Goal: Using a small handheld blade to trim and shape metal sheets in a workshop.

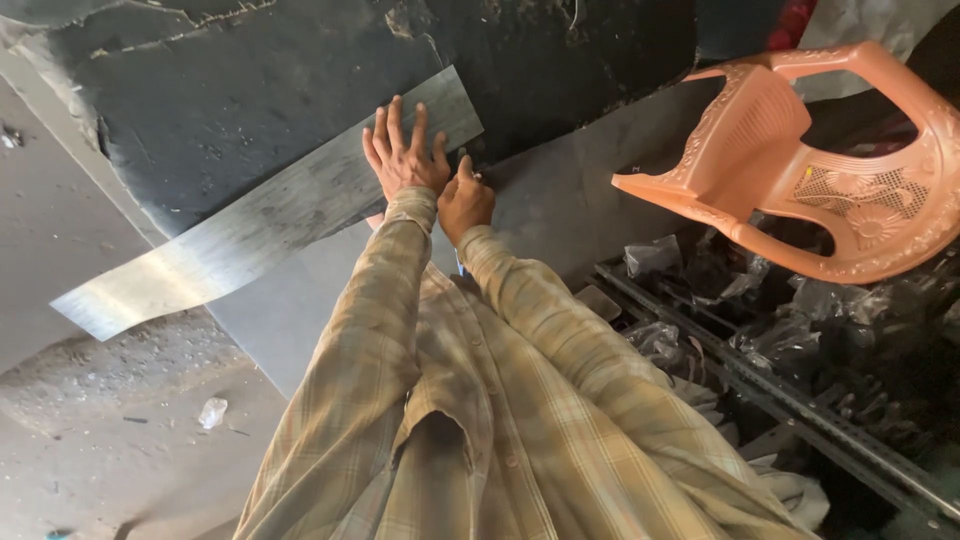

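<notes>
A long shiny metal strip point(250, 225) lies slanted across a grey metal sheet point(560, 195) and a dark surface. My left hand point(403, 155) presses flat on the strip near its far end, fingers spread. My right hand point(465, 200) is closed just beside it, gripping a small thin tool point(471, 170) whose tip meets the sheet at the strip's edge. What kind of tool it is cannot be told. Both arms wear a tan plaid shirt.
An orange plastic chair point(800, 160) lies tipped on its side at the right. Below it sit clear plastic bags point(780, 340) and a slotted metal angle bar point(800, 410). Dusty concrete floor point(120, 400) with a bit of crumpled litter point(212, 411) lies at the left.
</notes>
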